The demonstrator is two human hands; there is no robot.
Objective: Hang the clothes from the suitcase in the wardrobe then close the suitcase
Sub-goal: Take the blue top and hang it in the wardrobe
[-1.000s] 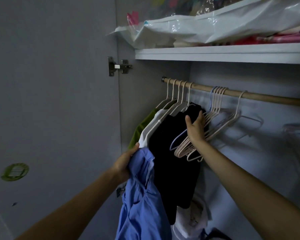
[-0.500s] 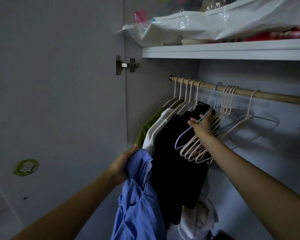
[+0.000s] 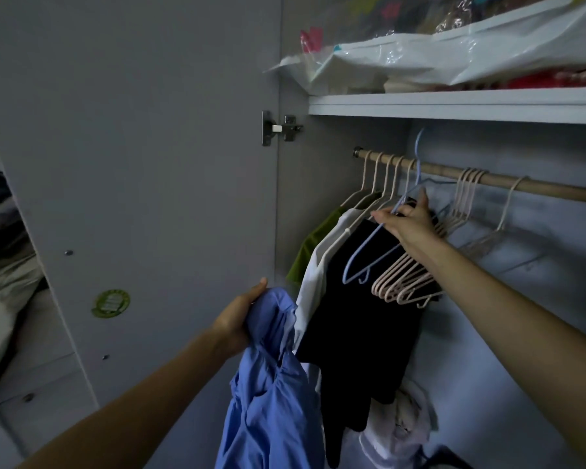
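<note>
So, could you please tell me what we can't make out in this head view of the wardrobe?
- Suitcase: outside the head view entirely.
- Blue shirt in the left hand: its lower part is cut off by the bottom edge.
- Blue hanger: the right hand covers part of it.
- Shelf bags: contents are blurred behind plastic.
- Wardrobe floor: too dark, and hidden by the black garment.

Blue shirt (image 3: 268, 401): lower part cut off by bottom edge; collar bunched, so its shape can't be read. Left hand (image 3: 239, 316): fingers hidden behind the cloth. Right hand (image 3: 410, 220): fingertips partly behind the blue hanger (image 3: 369, 255); grip unclear. Black garment (image 3: 359, 333): too dark to name. White bundle (image 3: 403, 424) on the wardrobe floor: unclear. Wooden rail (image 3: 548, 189) and shelf (image 3: 454, 104): run off right edge. Green sticker (image 3: 110, 302): print unreadable.
</note>
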